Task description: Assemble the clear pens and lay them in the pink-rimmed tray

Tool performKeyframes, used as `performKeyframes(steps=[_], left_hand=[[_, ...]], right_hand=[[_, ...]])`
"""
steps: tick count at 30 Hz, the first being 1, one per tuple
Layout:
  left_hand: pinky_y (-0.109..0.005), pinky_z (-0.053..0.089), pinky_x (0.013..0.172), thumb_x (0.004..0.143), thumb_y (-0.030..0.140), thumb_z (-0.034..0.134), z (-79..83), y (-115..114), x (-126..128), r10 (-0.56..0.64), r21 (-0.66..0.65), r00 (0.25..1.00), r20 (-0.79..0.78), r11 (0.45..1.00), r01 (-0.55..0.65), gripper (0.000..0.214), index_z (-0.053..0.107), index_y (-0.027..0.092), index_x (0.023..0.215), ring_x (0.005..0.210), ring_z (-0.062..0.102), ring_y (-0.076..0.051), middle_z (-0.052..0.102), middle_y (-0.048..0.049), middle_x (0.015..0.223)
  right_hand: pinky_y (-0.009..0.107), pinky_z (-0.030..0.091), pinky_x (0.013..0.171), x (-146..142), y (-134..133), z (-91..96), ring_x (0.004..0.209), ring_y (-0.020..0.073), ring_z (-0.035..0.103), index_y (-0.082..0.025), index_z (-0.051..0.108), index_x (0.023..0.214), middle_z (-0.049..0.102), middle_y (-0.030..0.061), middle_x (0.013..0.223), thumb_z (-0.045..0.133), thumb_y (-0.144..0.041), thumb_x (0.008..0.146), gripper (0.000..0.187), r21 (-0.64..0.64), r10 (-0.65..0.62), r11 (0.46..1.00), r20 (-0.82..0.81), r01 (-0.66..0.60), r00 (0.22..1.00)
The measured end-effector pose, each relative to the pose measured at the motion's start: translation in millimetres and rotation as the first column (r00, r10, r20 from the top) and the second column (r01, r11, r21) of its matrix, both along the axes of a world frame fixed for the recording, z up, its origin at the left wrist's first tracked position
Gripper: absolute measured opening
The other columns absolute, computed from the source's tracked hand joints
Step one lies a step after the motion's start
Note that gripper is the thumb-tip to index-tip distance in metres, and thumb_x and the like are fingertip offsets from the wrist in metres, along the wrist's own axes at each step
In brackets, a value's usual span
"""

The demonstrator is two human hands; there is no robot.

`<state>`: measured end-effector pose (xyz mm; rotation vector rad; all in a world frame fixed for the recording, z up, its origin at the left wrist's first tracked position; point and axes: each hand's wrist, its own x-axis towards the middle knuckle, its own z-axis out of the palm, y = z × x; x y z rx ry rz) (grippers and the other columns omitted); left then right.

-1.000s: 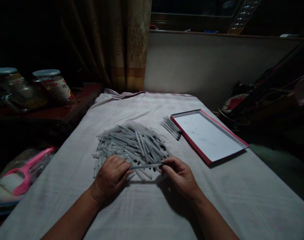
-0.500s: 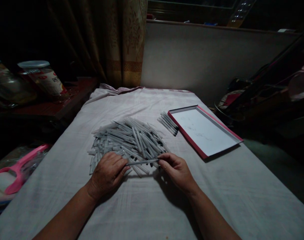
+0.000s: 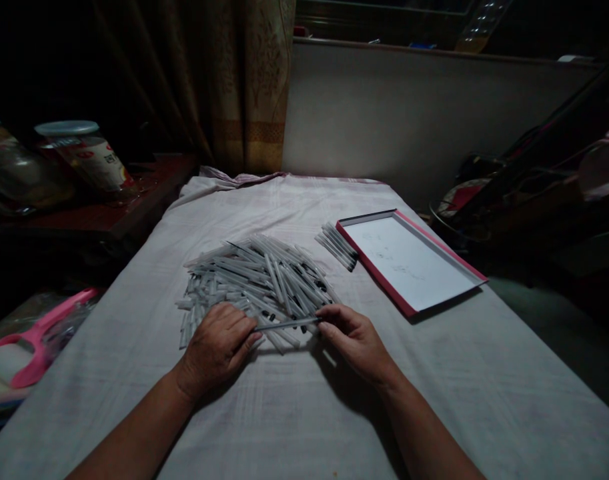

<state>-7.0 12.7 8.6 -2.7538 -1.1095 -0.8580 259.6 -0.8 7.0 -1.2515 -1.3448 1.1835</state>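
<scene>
- Dim room: a patterned curtain (image 3: 244,87) hangs at the back left, with a pale wall (image 3: 409,113) beside it, behind the far edge of the tabletop.
- One tabletop (image 3: 294,413), covered with a light cloth, carries everything in hand.
- Two hands are at work near the front edge: the left hand (image 3: 217,347) and the right hand (image 3: 357,341), both resting low on the cloth.
- One pen (image 3: 287,325) lies level between them. The left fingers (image 3: 249,330) are pinched closed on its left end and the right fingers (image 3: 329,315) are pinched closed on its right end.
- The held pen is just at the near edge of one loose pile of pens (image 3: 254,273) in the middle of the tabletop; they are far too many and too tangled to count.
- One small row of pens (image 3: 338,245) lies apart from the pile, touching the left rim of the tray; the exact number is unclear, roughly half a dozen.
- One shallow tray (image 3: 409,263), red-edged and white inside, sits toward the right edge, turned at an angle.
- Two lidded jars, (image 3: 91,157) and (image 3: 9,173), stand on a dark shelf off the left edge.
- One pink plastic item (image 3: 39,333) lies below that shelf.
- Bare cloth spreads along the front edge, the front right corner and the far end.
</scene>
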Motion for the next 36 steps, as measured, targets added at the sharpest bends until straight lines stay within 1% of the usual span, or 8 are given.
performKeyframes(steps=[2, 6, 13, 18, 22, 27, 33, 36], left_hand=[[-0.036, 0.041, 0.075, 0.098, 0.029, 0.045, 0.4, 0.1, 0.4, 0.002, 0.004, 1.000, -0.005, 1.000, -0.002, 0.027, 0.061, 0.018, 0.081, 0.072, 0.053, -0.021, 0.061, -0.0046, 0.073], [-0.036, 0.041, 0.074, 0.098, 0.029, 0.045, 1.3, 0.3, 1.1, 0.000, -0.007, 1.000, -0.009, 1.000, 0.000, 0.025, 0.061, 0.018, 0.081, 0.071, 0.051, -0.021, 0.060, -0.0046, 0.072], [-0.037, 0.041, 0.076, 0.098, 0.029, 0.045, 0.1, 0.8, 0.6, -0.007, 0.002, 1.000, 0.005, 1.000, 0.007, 0.025, 0.061, 0.018, 0.082, 0.073, 0.052, -0.022, 0.061, -0.0052, 0.074], [-0.037, 0.041, 0.078, 0.098, 0.029, 0.046, 0.0, 0.3, 1.0, -0.006, -0.009, 1.000, -0.011, 1.000, 0.006, 0.024, 0.061, 0.018, 0.081, 0.074, 0.052, -0.022, 0.061, -0.0050, 0.073], [-0.038, 0.042, 0.080, 0.098, 0.030, 0.045, 0.1, 0.2, 1.3, -0.010, -0.011, 1.000, -0.011, 1.000, 0.010, 0.025, 0.060, 0.019, 0.080, 0.075, 0.053, -0.022, 0.062, -0.0051, 0.074], [-0.039, 0.042, 0.083, 0.098, 0.029, 0.045, -0.5, 0.4, 0.7, -0.014, -0.023, 1.000, -0.007, 1.000, 0.014, 0.024, 0.060, 0.019, 0.082, 0.075, 0.053, -0.021, 0.061, -0.0041, 0.074], [-0.041, 0.041, 0.089, 0.096, 0.027, 0.046, 0.5, -0.7, 2.3, -0.017, -0.062, 1.000, -0.018, 0.998, 0.016, 0.022, 0.060, 0.019, 0.082, 0.074, 0.054, -0.021, 0.060, -0.0032, 0.072], [-0.043, 0.039, 0.093, 0.096, 0.026, 0.044, 1.6, -0.4, 0.4, -0.019, -0.073, 1.000, 0.006, 0.997, 0.020, 0.022, 0.059, 0.019, 0.081, 0.074, 0.055, -0.020, 0.061, -0.0022, 0.072]], right_hand=[[0.027, 0.049, 0.062, 0.4, 0.6, -1.3, 0.068, 0.0157, 0.061, -0.019, 0.072, 0.092, 0.069, 0.0026, 0.077, 0.069, -0.033, 0.075, 0.023, -0.030, -0.001, 1.000, -0.024, 0.000, 1.000], [0.026, 0.046, 0.058, 0.7, 2.7, -1.3, 0.060, 0.0141, 0.056, -0.017, 0.070, 0.077, 0.064, 0.0009, 0.065, 0.069, -0.038, 0.075, 0.021, -0.061, -0.004, 0.998, -0.008, 0.004, 1.000], [0.028, 0.046, 0.060, 0.1, 2.1, -2.6, 0.064, 0.0150, 0.058, -0.019, 0.071, 0.089, 0.066, 0.0015, 0.072, 0.074, -0.037, 0.071, 0.025, -0.074, -0.010, 0.997, -0.073, 0.005, 0.997], [0.028, 0.046, 0.060, 0.3, 2.6, -1.3, 0.063, 0.0150, 0.057, -0.019, 0.072, 0.080, 0.066, 0.0020, 0.068, 0.073, -0.037, 0.072, 0.020, -0.065, -0.030, 0.998, -0.036, 0.027, 0.999], [0.030, 0.048, 0.065, 1.7, 2.6, 0.5, 0.070, 0.0169, 0.061, -0.019, 0.072, 0.079, 0.068, 0.0033, 0.075, 0.075, -0.034, 0.069, 0.018, -0.058, -0.031, 0.998, -0.048, 0.028, 0.998], [0.028, 0.048, 0.060, 0.7, 2.5, -1.7, 0.063, 0.0145, 0.059, -0.019, 0.072, 0.085, 0.068, 0.0018, 0.071, 0.072, -0.036, 0.072, 0.022, -0.105, 0.000, 0.994, -0.077, -0.008, 0.997], [0.029, 0.049, 0.060, 2.7, 3.5, 2.7, 0.063, 0.0157, 0.061, -0.019, 0.073, 0.078, 0.068, 0.0022, 0.068, 0.069, -0.030, 0.074, 0.013, -0.005, 0.007, 1.000, 0.009, -0.007, 1.000], [0.033, 0.053, 0.074, 14.5, 6.9, 7.2, 0.077, 0.0197, 0.066, -0.021, 0.071, 0.066, 0.072, 0.0046, 0.078, 0.067, -0.025, 0.071, 0.007, 0.140, -0.055, 0.989, 0.018, 0.052, 0.998]])
